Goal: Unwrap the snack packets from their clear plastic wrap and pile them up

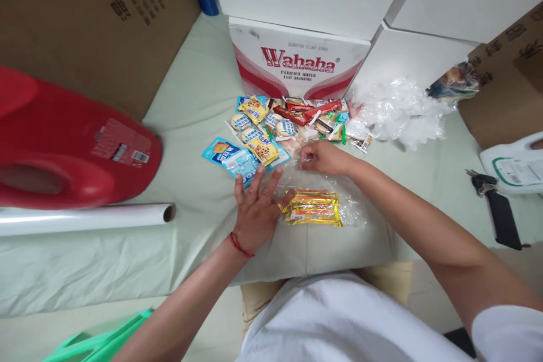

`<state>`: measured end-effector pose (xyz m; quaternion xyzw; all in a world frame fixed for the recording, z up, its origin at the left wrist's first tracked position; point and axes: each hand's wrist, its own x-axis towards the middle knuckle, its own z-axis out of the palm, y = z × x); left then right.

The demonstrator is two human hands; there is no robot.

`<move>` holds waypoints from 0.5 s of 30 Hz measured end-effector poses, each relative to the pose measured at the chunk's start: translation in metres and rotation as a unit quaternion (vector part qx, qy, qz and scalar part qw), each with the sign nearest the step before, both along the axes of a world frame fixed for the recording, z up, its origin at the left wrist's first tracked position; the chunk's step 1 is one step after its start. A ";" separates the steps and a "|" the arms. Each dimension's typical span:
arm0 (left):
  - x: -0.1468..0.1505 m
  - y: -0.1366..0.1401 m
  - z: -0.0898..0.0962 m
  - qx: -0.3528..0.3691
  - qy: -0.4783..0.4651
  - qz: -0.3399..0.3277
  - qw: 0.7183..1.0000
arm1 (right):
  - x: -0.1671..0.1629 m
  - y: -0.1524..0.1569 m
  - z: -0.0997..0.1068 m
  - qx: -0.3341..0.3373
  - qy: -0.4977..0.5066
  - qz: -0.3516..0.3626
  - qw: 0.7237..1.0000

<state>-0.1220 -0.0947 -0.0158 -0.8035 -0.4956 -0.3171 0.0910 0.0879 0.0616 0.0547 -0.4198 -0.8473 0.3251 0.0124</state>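
Note:
A clear plastic bag (354,206) lies near the table's front edge, with several gold-yellow snack packets (314,208) stacked in or on it. My left hand (257,210), a red string on its wrist, rests with fingers spread left of the packets. Its thumb reaches their left end and its fingertips touch near a light-blue packet (241,165). At the bag's far edge my right hand (323,158) is closed, fingers pinched where the film meets them. Just beyond lies a pile of small wrapped snacks, with yellow packets (263,149) and red bars (303,112).
A Wahaba-style printed carton (301,62) marked "Wahaha" stands behind the pile. Crumpled clear plastic (394,110) sits to its right. On the left are a red jug (76,141) and a white roll (85,218). Keys with a black holder (503,218) and a white jug (515,164) lie right.

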 end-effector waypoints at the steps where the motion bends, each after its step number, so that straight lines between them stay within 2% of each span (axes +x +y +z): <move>1: 0.000 0.000 0.000 -0.001 -0.001 -0.002 1.000 | 0.002 -0.004 0.006 0.011 0.023 0.012 1.000; 5: 0.001 -0.002 0.000 -0.021 -0.004 -0.003 1.000 | 0.006 -0.040 0.030 0.045 0.028 0.015 0.998; 8: 0.002 -0.005 -0.001 -0.044 -0.018 -0.003 0.999 | 0.003 -0.080 0.036 0.090 0.001 0.004 0.996; 12: -0.001 -0.004 -0.005 -0.070 -0.086 -0.022 0.994 | -0.001 -0.124 0.017 0.136 -0.001 0.007 0.991; 15: -0.009 0.001 -0.011 -0.126 -0.199 -0.027 0.971 | 0.000 -0.144 -0.005 0.182 -0.001 0.009 0.983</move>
